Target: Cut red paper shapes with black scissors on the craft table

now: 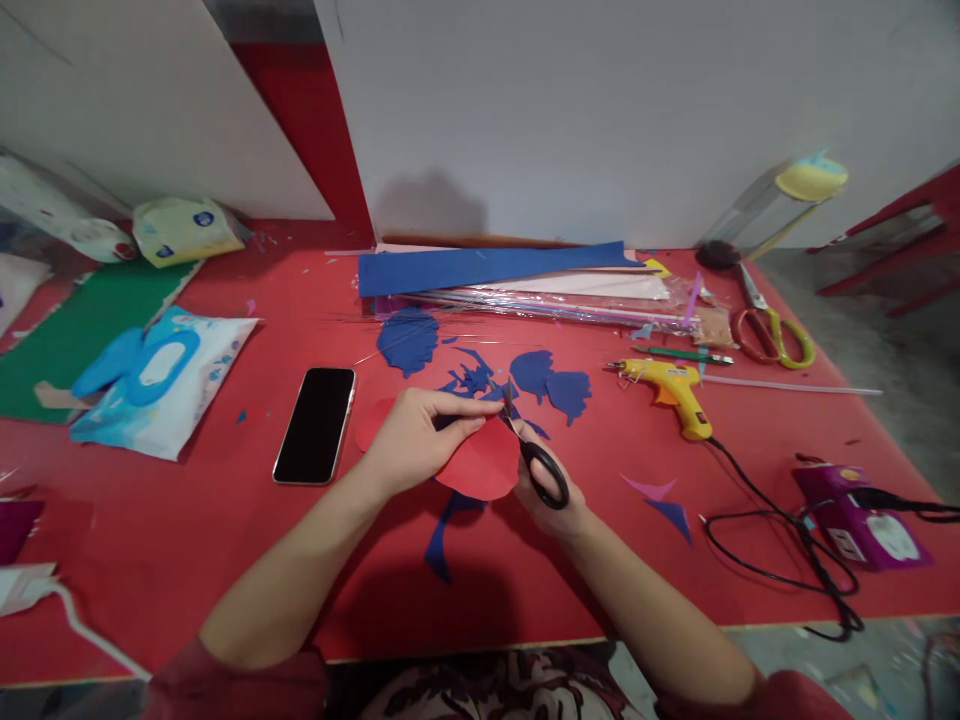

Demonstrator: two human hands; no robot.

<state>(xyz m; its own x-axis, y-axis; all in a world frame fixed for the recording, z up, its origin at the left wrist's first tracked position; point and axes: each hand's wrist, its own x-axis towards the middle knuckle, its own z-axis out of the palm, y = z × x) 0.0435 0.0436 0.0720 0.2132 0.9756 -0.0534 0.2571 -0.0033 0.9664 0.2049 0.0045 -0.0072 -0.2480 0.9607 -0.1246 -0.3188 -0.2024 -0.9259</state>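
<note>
My left hand (420,435) pinches a red sheet piece (484,465) with a rounded edge, thumb and fingers closed on it. In my right hand (555,505) is a pair of black-handled scissors (546,475), its blades pointing away from me at the upper right edge of the red piece. Dark blue cut scraps (476,378) lie just beyond the blades. Blue petal-like shapes rest around them, one (409,340) at the left and a pair (568,395) at the right. A curved blue scrap (439,550) lies nearer to me.
A phone (315,425) and wet wipes pack (169,380) lie left. Blue strips (487,268) and wrapped sticks lie at the back. To the right are a yellow glue gun (679,390), a green cutter (690,356), larger scissors (776,325) and a purple box (862,520) with cords.
</note>
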